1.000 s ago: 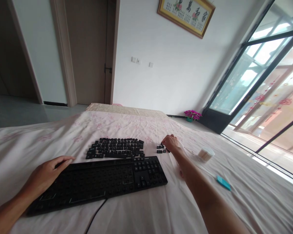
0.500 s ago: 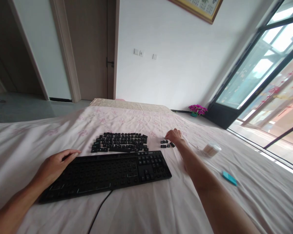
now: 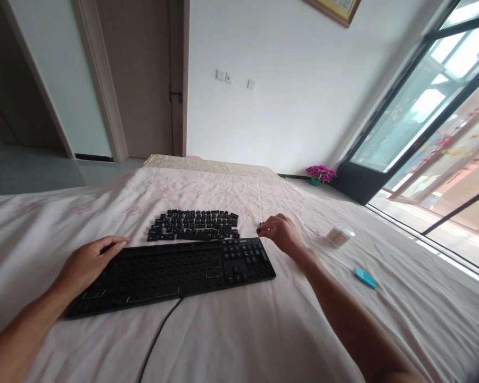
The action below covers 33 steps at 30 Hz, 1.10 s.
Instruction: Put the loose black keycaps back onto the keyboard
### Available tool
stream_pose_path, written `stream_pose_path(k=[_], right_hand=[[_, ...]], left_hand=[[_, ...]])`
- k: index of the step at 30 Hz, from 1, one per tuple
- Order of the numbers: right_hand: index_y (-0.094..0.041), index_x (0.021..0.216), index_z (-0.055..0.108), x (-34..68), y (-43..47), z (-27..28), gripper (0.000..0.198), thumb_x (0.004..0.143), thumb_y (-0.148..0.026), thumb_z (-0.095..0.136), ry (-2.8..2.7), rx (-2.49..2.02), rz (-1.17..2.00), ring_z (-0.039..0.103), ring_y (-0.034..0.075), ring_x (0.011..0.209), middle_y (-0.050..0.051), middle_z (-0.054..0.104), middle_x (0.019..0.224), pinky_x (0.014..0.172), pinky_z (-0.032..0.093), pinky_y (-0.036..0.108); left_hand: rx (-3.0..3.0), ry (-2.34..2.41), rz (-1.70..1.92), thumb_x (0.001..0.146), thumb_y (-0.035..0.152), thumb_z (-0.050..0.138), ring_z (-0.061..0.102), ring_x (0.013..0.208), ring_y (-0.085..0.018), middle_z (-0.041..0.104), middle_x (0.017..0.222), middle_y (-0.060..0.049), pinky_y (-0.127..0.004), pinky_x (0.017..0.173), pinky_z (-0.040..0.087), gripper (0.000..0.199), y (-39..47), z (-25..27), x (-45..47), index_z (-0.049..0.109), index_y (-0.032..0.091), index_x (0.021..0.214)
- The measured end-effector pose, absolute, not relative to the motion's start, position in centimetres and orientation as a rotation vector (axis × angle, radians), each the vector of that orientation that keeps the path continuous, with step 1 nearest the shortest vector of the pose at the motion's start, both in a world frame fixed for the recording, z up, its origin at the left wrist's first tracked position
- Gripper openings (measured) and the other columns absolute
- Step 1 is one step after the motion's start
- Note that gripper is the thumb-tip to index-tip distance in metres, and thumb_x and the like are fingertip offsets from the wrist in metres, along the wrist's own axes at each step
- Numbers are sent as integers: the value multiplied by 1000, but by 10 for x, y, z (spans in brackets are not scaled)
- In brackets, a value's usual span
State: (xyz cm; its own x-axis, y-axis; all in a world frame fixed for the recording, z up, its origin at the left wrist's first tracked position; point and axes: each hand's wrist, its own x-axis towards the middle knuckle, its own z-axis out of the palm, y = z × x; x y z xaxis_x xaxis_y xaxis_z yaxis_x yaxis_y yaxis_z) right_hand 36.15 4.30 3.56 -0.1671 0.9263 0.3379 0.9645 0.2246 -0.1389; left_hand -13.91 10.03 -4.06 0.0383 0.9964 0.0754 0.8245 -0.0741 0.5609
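Left hand [image 3: 88, 261] at black keyboard [image 3: 163, 271], right hand [image 3: 284, 233] pinching dark keycap [image 3: 258, 231]

Matt black plastic makes up the keyboard [image 3: 163, 276] and, toward its one o'clock, the loose keycaps [image 3: 197, 234], all on soft, creased cloth [image 3: 259, 335]. From the keyboard, a glossy clear-plastic tub [image 3: 340, 234] lies toward three o'clock, near a smooth turquoise piece [image 3: 365, 278] that looks like plastic; at two o'clock, shiny glass panes [image 3: 403, 117] fill a dark, matt frame [image 3: 353, 183].
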Motion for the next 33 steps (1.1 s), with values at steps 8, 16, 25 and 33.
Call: stream_pose_path(k=[8,16,25,33], right_hand=[[-28,83,74,336,-16,32,17,87,-37,60,-2296,-1642,-148,50,18,80,1,67,76,74,32,32],[-26,79,72,327,-25,31,21,90,-33,55,-2403,-1744,-264,47,17,78,1,64,74,70,25,32],[-23,75,67,323,-26,29,22,91,-32,55,-2438,-1777,-298,48,16,78,1,62,77,71,24,32],[-20,71,65,321,-29,28,23,90,-29,56,-2476,-1791,-347,47,15,75,1,62,76,69,23,32]], left_hand=[[1968,1848,632,83,55,43,62,98,-20,70,107,1,-23,81,42,43,100,-40,-140,65,27,106],[1937,1853,629,83,55,43,62,98,-18,69,107,3,-22,81,41,41,100,-40,-140,64,29,106],[1933,1825,653,83,54,44,61,97,-17,69,106,4,-20,80,40,39,100,-42,-140,64,28,105],[1957,1825,647,83,55,44,62,95,-17,70,105,3,-21,78,40,42,102,-44,-142,65,27,106]])
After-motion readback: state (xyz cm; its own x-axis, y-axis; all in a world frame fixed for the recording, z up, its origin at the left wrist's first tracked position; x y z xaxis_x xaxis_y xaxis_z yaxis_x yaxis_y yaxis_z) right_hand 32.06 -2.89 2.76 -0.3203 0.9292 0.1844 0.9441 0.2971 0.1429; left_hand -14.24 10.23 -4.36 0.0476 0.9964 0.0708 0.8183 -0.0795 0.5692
